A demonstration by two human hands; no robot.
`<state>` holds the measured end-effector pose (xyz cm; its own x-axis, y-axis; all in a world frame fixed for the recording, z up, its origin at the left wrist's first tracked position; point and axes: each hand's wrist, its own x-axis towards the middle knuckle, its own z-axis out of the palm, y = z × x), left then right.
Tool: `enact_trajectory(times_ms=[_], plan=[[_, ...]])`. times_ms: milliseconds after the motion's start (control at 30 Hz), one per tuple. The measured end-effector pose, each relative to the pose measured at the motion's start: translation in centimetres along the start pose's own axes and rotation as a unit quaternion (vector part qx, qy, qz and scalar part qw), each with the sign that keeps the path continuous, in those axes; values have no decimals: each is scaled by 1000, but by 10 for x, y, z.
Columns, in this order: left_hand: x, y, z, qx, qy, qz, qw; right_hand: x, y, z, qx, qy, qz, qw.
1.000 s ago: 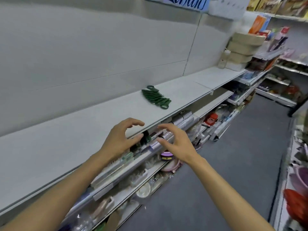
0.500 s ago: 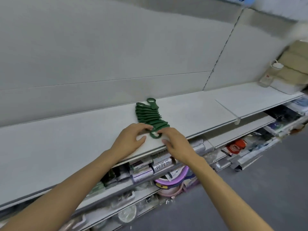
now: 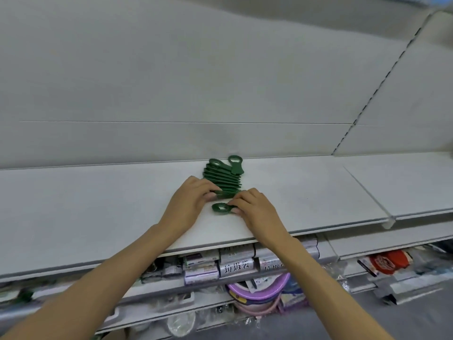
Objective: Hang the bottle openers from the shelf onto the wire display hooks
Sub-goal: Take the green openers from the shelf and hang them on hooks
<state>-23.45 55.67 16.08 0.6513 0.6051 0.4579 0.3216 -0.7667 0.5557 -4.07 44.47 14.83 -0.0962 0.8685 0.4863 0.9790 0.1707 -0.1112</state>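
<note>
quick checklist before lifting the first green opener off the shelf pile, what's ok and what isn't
1. Both hands at the pile: ok. The left hand touches the near end of the row of bottle openers; the right hand is beside it.
2. One opener singled out: ok. The nearest opener lies apart from the row, pinched at its handle by the right hand.
3. Rest of the row steady: ok, it lies flat on the shelf, overlapping.
4. Stray opener at the far end: ok, out of the way.
5. Wire display hooks located: cannot tell, none in view.
6. Grip firm enough to lift: cannot tell, fingertips hide the contact.
</note>
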Motion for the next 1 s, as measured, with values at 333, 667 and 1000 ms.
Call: enact_trajectory(times_ms=[333,667,1000], plan=[[11,25,-31,-314,114,-243,911,25,-13,-25,403,16,243,882],[-23,15,-77,-522,164,-378,747,73,-68,-18,621,-54,247,742],[-96,-10,-139,-519,278,-388,709,103,-169,21,599,-133,200,764]])
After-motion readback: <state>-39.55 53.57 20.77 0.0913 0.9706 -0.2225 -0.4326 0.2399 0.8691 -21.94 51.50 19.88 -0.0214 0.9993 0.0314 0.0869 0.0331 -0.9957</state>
